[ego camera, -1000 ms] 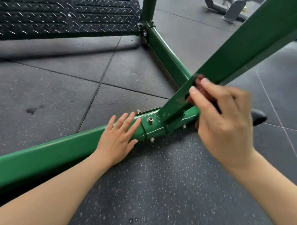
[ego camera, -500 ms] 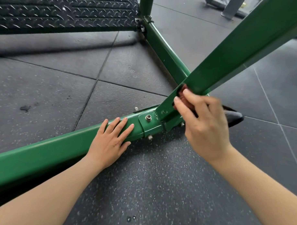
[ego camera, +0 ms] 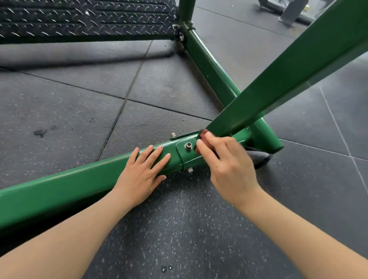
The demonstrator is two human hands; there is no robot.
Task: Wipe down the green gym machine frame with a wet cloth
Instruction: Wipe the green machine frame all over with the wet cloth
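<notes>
Glossy green frame (ego camera: 58, 187), left hand (ego camera: 141, 175) flat on rail, right hand (ego camera: 226, 163) gripping reddish cloth (ego camera: 202, 135) at joint

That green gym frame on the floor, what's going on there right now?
A person is wiping the green frame where its slanted bar meets the floor beam. The right hand grips a reddish cloth and presses it at the base of the slanted bar, beside a bolted bracket. The left hand rests flat on the floor beam, fingers spread.
</notes>
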